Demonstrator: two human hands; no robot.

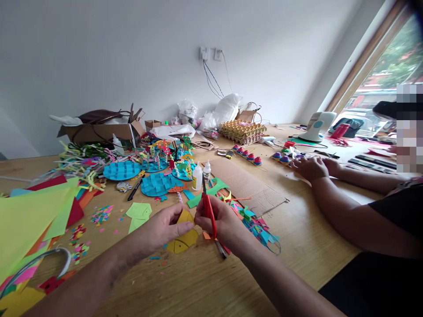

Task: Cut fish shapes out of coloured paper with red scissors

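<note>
My left hand (167, 226) pinches a piece of yellow paper (183, 242) that bears drawn dark lines and a dot. Red-handled scissors (209, 212) sit in my right hand (222, 220), blades pointing up and away from the paper. The fingertips of that hand also meet the paper's right edge. Left of the paper lies a light green paper shape (140, 211) with similar drawn marks. Just beyond my hands stand two white glue bottles (197, 178). A pen (220, 250) lies partly hidden beneath my right wrist.
Blue scalloped discs (158, 184) with paper decorations lie ahead. Coloured sheets (36, 211) and confetti (102, 214) cover the left. A cardboard sheet (244, 182) and paper scraps (261, 229) lie right of centre. Another person's hands (309, 169) rest by painted egg-carton pieces (282, 157); egg trays (243, 131) stand behind.
</note>
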